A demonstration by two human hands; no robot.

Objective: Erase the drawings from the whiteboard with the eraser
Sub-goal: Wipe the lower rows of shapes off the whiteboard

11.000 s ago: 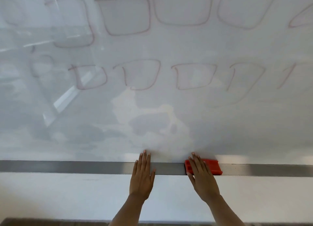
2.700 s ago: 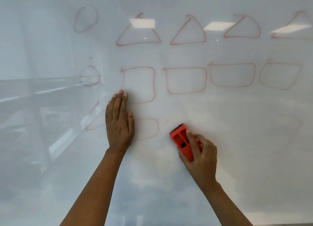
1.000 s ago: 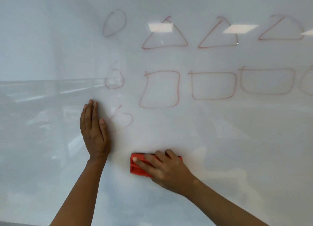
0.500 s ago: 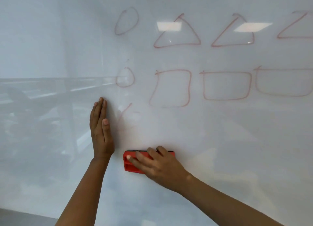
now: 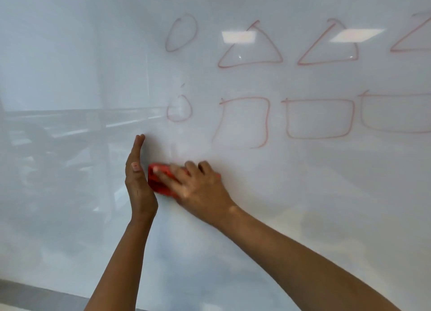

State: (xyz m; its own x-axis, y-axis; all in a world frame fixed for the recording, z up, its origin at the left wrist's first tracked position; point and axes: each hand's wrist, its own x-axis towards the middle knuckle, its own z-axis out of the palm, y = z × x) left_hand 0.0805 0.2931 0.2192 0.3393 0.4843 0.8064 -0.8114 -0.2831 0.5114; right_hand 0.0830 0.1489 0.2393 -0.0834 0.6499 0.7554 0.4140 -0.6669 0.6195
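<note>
My right hand (image 5: pixel 198 184) holds the red eraser (image 5: pixel 158 180) against the whiteboard (image 5: pixel 303 182), fingers spread over its back; both are motion-blurred. My left hand (image 5: pixel 137 180) stands edge-on to the board just left of the eraser, fingers straight and pointing up. Red marker drawings fill the upper board: a small circle (image 5: pixel 179 109), a partly wiped square (image 5: pixel 245 121), a rounded rectangle (image 5: pixel 319 118), an oval (image 5: pixel 180 32) and triangles (image 5: pixel 250 48). The strip just above the eraser shows only faint smears.
The board's grey bottom frame (image 5: pixel 35 294) runs along the lower left corner. Ceiling lights and room furniture reflect in the glossy surface at the left and top. More red shapes run off the right and top edges.
The eraser has swept up and left beside my left hand, wiping the small mark that was there. The square's lower left corner is gone. My left hand has turned edge-on to the board.
</note>
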